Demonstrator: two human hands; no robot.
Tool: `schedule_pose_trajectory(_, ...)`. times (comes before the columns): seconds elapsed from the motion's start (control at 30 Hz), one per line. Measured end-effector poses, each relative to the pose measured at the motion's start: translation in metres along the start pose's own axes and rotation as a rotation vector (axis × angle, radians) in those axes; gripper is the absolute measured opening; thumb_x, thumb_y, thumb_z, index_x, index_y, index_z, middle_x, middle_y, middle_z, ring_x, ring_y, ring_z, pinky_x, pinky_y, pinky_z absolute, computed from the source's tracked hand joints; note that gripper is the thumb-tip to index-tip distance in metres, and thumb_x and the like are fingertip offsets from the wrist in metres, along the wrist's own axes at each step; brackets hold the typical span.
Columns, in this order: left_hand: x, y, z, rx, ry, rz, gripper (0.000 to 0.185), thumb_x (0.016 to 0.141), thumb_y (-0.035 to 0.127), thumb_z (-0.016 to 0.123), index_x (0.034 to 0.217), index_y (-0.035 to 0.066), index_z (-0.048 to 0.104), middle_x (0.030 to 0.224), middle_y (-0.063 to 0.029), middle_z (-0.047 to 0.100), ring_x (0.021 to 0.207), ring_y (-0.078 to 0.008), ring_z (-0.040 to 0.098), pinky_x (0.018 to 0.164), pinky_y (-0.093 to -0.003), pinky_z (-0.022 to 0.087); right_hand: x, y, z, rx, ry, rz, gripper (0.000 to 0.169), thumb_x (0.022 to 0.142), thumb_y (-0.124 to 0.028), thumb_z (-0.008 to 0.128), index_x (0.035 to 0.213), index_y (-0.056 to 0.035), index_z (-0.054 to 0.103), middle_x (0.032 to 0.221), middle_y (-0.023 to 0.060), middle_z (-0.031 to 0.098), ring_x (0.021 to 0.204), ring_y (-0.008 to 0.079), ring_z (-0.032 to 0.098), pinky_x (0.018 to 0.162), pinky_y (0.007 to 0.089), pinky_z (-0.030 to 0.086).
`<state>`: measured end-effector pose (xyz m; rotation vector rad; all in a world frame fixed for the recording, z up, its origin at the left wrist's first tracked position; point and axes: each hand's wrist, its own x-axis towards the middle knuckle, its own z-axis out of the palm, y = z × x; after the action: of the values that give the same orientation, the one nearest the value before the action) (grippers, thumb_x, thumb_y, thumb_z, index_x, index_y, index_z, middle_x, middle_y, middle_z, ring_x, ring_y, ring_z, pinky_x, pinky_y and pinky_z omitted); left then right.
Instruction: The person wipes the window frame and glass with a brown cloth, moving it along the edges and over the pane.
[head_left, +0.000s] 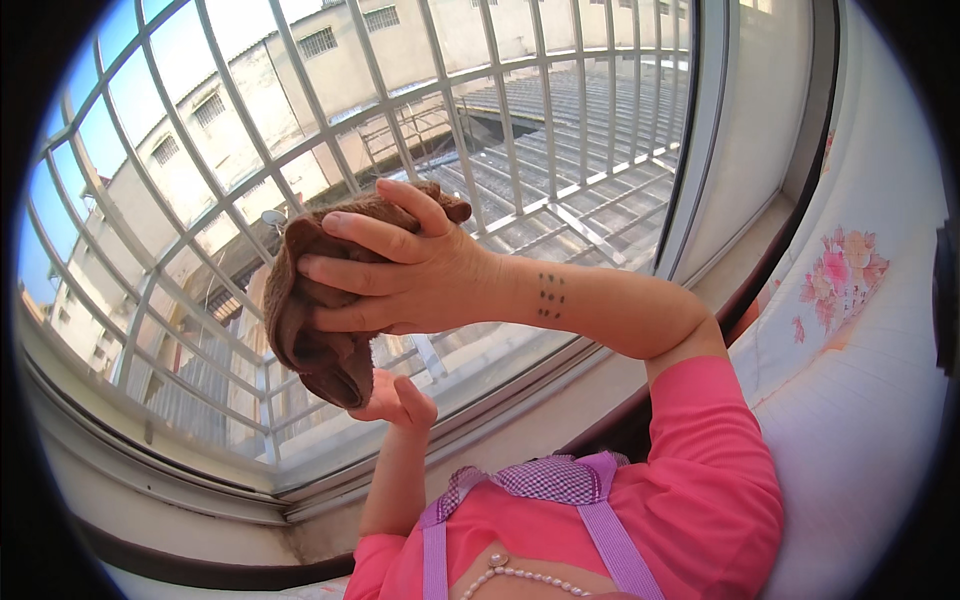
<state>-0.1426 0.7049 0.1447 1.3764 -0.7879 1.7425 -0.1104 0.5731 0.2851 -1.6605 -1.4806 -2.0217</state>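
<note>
A bunched brown cloth (330, 360), towel-like in texture, is in my right hand (397, 262) in front of a barred window. The back of this hand faces the camera. Its fingers are spread over the cloth and point left, and its thumb is hidden. My left hand (396, 399) is raised just below, at the cloth's lower edge and partly behind it. Its fingers are largely covered, so I cannot tell whether they grip the cloth. Whether the cloth touches any glass is unclear.
Metal security bars (326, 135) span the window, with a corrugated roof (592, 112) and a pale building beyond. The window frame (480, 420) runs below and up the right side. White fabric with a pink floral print (844, 270) hangs at the right.
</note>
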Motion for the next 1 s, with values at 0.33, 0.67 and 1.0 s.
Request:
schedule_pose_trajectory(0.33,-0.01,0.003,-0.001,0.084,0.009,0.019,0.044,0.086,0.015,0.05,0.125,0.006,0.032,0.128,-0.0188,0.032,0.118,-0.0335,0.035,0.099,-0.0452,0.031,0.076,0.272,-0.14,-0.604,0.261,0.432,0.064,0.078,-0.029,0.066,0.131,-0.0021,0.043,0.129,0.0204,0.043,0.118,0.0378,0.04,0.098,0.0486,0.032)
schedule_pose_trajectory(0.67,-0.008,0.007,-0.008,0.323,-0.104,0.08,0.04,0.092,0.025,0.05,0.125,0.007,0.035,0.128,-0.0185,0.034,0.119,-0.035,0.035,0.1,-0.051,0.03,-0.108,0.071,-0.122,-0.032,-0.309,0.276,0.048,0.067,-0.035,0.074,0.112,-0.0286,0.059,0.132,0.0063,0.043,0.124,0.0339,0.037,0.1,0.0476,0.029)
schedule_pose_trajectory(1.0,-0.015,-0.001,-0.005,0.313,-0.113,0.074,0.041,0.091,0.032,0.05,0.122,0.008,0.038,0.128,-0.0151,0.035,0.119,-0.035,0.036,0.1,-0.0521,0.03,-0.09,0.217,-0.168,-0.457,0.009,0.423,0.055,0.074,-0.035,0.07,0.118,-0.0043,0.057,0.128,0.016,0.051,0.12,0.0372,0.04,0.097,0.047,0.031)
